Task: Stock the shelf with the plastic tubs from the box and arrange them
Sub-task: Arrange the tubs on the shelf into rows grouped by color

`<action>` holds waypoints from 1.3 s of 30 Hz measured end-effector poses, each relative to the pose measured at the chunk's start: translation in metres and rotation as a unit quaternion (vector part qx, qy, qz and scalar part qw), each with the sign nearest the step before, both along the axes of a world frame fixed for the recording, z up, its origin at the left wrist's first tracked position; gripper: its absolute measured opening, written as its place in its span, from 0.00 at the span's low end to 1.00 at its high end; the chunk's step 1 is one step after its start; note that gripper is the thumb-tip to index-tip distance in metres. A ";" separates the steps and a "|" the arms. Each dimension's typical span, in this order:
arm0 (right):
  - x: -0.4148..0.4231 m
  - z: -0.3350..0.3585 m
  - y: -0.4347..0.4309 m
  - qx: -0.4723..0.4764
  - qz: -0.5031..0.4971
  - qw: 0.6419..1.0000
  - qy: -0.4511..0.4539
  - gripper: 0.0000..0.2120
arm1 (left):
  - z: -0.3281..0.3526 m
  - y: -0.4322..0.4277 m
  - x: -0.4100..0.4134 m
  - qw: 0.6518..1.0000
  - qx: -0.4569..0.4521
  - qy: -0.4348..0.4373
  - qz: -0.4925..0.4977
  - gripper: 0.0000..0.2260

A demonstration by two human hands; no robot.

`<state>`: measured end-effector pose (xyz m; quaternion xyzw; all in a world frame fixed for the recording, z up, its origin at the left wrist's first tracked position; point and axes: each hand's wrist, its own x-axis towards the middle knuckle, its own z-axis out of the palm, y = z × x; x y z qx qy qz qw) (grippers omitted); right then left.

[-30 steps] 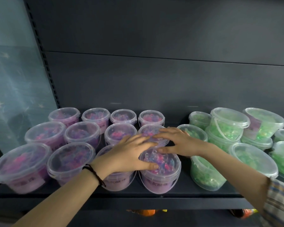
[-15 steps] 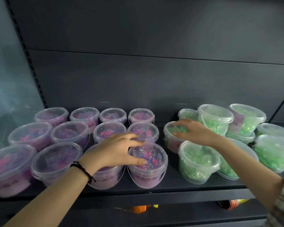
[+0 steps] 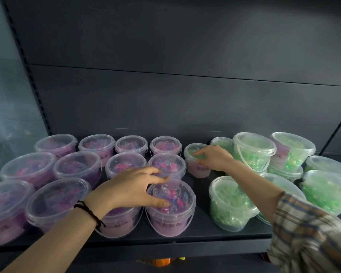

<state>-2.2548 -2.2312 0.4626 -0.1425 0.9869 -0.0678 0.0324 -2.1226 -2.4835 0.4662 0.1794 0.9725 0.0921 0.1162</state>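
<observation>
The left hand (image 3: 134, 188) lies palm down with its fingers spread and only slightly bent, gripping nothing. Its thumb rests on the lid of the front purple tub (image 3: 170, 207), its fingertips reach the lid of the middle-row purple tub (image 3: 168, 164) just behind, and its palm covers the tub to the left of the front one. A black cord bracelet (image 3: 89, 211) circles that wrist.

The right hand (image 3: 215, 158) reaches further back. Its fingers are curled down over the lid of a small green tub with a pink label (image 3: 198, 171), holding it from above. This tub stands in the gap between the two colour groups, just beside the back corner of the purple block. The forearm crosses over the green group and ends in a plaid sleeve (image 3: 307, 233).

The purple tubs (image 3: 77, 166) stand on the left half of the dark shelf (image 3: 185, 246) in three rows of four, lids on, close together. The green tubs (image 3: 230, 203) on the right are looser. One stands alone near the front edge, and several behind it are stacked two high. One upper tub (image 3: 292, 148) leans to the side.

Behind everything is the dark back panel (image 3: 185, 99). A pale translucent sheet (image 3: 8, 95) closes the left side. Something orange (image 3: 161, 261) shows below the shelf edge, too hidden to identify.
</observation>
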 end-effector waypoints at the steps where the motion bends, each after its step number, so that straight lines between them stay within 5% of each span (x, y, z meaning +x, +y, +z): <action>1: -0.005 -0.001 -0.003 0.005 -0.001 1.000 0.011 0.17 | -0.001 -0.001 -0.001 1.000 0.000 0.001 -0.001 0.39; 12: -0.044 -0.011 -0.013 -0.022 -0.018 1.000 0.013 0.18 | -0.003 -0.001 0.000 0.999 -0.002 0.030 -0.012 0.39; 17: -0.009 0.010 -0.002 -0.146 0.018 0.989 -0.009 0.18 | 0.002 0.006 0.009 0.999 0.007 0.048 0.002 0.35; 23: 0.079 0.023 0.040 -0.190 0.083 0.977 -0.055 0.16 | -0.008 0.044 0.034 0.987 0.085 0.134 0.032 0.36; 31: 0.140 0.008 0.104 -0.119 0.061 0.990 0.051 0.16 | -0.036 0.144 0.048 0.948 0.256 0.191 0.012 0.30; 35: 0.149 -0.009 0.123 -0.126 0.063 0.989 0.051 0.16 | -0.044 0.167 0.039 0.960 0.150 0.238 0.002 0.35; 39: 0.159 -0.017 0.125 -0.150 0.108 0.982 0.051 0.27 | -0.035 0.164 0.033 0.963 0.067 0.261 0.024 0.38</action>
